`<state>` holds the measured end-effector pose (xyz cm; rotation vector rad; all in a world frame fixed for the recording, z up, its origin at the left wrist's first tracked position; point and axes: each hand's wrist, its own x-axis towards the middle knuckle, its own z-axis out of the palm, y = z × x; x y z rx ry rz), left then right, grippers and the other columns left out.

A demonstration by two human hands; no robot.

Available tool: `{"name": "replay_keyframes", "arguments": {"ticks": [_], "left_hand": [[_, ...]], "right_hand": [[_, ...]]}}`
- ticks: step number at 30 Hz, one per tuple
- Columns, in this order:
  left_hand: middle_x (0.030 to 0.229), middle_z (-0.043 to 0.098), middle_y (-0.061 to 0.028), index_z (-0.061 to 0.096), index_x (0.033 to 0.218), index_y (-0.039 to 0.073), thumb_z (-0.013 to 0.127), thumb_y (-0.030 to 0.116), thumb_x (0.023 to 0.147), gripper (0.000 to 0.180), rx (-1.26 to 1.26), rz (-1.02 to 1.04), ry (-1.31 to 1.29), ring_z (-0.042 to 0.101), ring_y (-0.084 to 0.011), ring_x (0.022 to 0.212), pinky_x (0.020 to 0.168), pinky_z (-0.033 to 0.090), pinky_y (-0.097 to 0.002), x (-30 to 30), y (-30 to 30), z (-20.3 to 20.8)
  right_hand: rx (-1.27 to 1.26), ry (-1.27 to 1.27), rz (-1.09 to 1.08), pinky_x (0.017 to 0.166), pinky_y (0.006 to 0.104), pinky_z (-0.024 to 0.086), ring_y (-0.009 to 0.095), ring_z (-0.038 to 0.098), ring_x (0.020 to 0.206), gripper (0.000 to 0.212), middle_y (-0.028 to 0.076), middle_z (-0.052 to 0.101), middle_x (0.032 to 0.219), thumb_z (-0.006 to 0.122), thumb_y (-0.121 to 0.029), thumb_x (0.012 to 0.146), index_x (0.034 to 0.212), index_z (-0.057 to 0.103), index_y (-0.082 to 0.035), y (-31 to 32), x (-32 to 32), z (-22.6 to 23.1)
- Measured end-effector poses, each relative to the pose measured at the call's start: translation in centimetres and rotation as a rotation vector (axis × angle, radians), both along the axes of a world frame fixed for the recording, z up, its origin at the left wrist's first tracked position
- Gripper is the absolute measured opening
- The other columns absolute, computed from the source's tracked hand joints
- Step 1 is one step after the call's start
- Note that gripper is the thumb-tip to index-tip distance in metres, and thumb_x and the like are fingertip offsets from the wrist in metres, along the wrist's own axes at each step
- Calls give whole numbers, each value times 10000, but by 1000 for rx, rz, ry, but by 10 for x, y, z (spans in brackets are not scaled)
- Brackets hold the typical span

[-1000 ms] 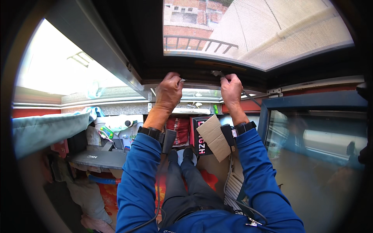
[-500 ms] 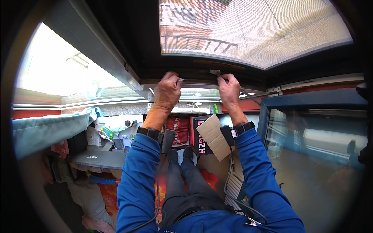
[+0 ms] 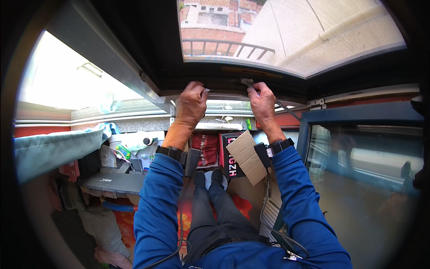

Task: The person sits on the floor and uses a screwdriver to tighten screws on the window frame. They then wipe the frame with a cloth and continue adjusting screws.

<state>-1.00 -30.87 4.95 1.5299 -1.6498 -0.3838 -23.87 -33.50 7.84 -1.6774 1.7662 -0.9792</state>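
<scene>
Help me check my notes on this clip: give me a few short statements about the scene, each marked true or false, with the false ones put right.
1. The left hand is near the dark window frame. True.
2. The left hand holds nothing. False: a small white piece shows at its fingertips.
3. The right hand holds a small pale item. True.
4. The cardboard is bright green. False: it is brown.
5. The mesh screen appears below both hands in the picture. False: it appears above them.
</scene>
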Motion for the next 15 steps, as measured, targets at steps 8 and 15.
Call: {"name": "replay_keyframes", "arguments": {"ticks": [8,15], "left_hand": [[1059,692,-103,699,880,31,662,123,871,100,10,5,5,685,-337,877,771,555,-403,-1,1,0],[1048,691,-113,696,882,28,668,103,858,84,-20,0,4,685,-338,864,760,558,-393,-1,1,0]], "right_hand": [[30,69,-28,739,433,552,416,704,836,186,251,703,865,635,-157,902,966,678,12,-6,8,4],[0,105,-16,759,470,558,448,687,868,173,272,698,875,600,-131,908,980,657,15,-10,17,3]]}}
